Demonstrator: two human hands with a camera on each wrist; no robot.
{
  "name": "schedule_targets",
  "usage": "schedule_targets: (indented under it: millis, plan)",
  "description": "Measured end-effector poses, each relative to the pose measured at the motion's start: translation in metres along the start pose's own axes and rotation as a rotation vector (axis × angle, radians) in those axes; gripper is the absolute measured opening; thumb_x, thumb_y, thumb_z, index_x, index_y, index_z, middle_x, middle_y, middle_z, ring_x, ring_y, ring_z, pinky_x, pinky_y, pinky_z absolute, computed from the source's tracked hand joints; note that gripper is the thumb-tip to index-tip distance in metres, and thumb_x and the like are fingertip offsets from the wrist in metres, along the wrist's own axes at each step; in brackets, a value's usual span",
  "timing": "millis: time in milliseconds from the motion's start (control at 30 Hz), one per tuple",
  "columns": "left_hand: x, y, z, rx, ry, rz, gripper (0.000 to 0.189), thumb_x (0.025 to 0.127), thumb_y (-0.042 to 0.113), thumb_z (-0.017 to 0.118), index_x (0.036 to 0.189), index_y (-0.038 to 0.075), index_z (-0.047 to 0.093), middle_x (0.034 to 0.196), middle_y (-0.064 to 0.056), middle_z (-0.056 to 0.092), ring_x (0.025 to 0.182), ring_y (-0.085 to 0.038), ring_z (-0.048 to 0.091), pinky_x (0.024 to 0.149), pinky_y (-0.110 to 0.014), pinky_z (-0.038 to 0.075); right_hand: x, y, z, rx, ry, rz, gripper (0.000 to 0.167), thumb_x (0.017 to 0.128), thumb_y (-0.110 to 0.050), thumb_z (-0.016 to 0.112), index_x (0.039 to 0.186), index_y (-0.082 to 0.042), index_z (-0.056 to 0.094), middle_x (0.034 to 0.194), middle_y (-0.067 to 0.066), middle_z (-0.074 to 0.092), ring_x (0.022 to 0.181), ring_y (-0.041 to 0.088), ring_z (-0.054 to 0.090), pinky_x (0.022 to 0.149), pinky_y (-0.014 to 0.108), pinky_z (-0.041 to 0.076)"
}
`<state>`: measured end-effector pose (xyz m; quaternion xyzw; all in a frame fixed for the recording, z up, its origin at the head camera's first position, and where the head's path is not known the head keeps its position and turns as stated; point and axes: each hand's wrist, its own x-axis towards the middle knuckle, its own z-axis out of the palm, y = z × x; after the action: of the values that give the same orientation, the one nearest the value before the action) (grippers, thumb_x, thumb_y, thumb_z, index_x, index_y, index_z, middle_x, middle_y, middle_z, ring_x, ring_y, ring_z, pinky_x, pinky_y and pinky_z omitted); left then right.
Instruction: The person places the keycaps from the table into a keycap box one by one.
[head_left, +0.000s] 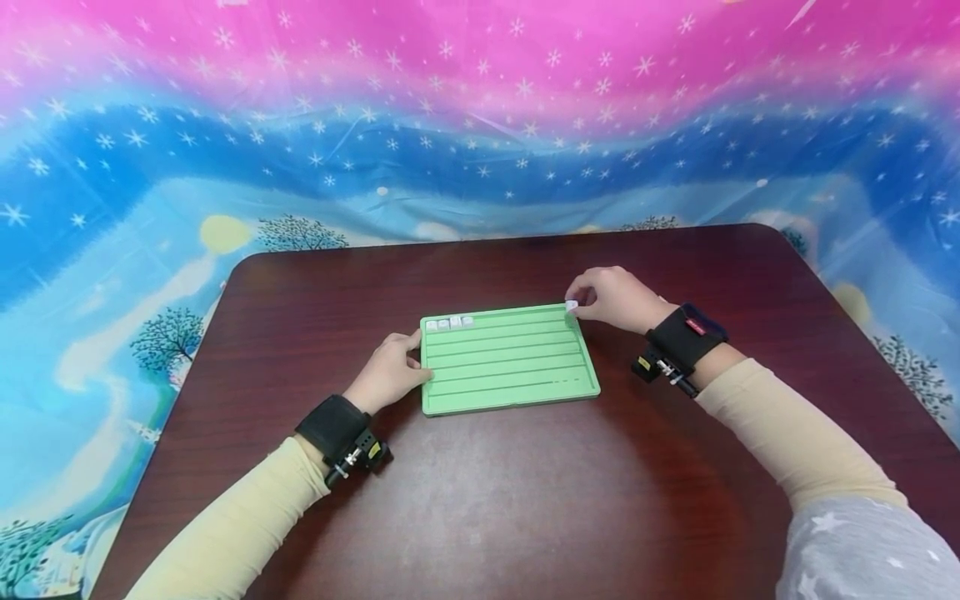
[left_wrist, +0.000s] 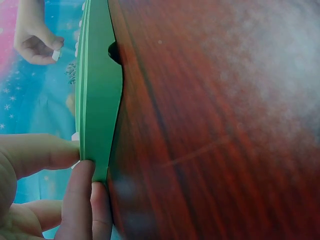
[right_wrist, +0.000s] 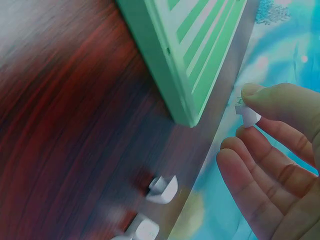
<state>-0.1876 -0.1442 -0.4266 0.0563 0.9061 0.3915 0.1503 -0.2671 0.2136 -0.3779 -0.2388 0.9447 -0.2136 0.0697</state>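
A flat green tray (head_left: 510, 360) with long parallel grooves lies on the table, with several small white keycaps (head_left: 450, 322) lined up in its far left corner. My left hand (head_left: 387, 372) grips the tray's left edge, and the left wrist view shows fingers (left_wrist: 77, 200) against its side. Over the far right corner, my right hand (head_left: 617, 298) pinches one white keycap (right_wrist: 248, 114) between thumb and fingertips. Dark marking shows on that keycap beside the thumb. In the right wrist view, its other fingers (right_wrist: 240, 167) are spread and bent loosely.
More loose white keycaps (right_wrist: 162, 190) lie on the table near the tray's corner in the right wrist view. The dark red-brown wooden table (head_left: 487, 492) has rounded far corners. A snowflake-patterned cloth (head_left: 480, 125) hangs behind it and along both sides.
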Motion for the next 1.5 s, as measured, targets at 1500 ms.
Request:
schedule_targets:
  millis: [1500]
  plan:
    - [0.003, -0.001, 0.000, 0.021, 0.010, -0.009, 0.077, 0.095, 0.008, 0.072, 0.158, -0.005, 0.029, 0.145, -0.026, 0.042, 0.100, -0.025, 0.060, 0.081, -0.035, 0.051, 0.050, -0.052, 0.026, 0.065, -0.074, -0.158, 0.010, 0.091, -0.010, 0.079, 0.100, -0.008, 0.078, 0.092, 0.003, 0.069, 0.082, 0.019, 0.061, 0.078, 0.038, 0.049]
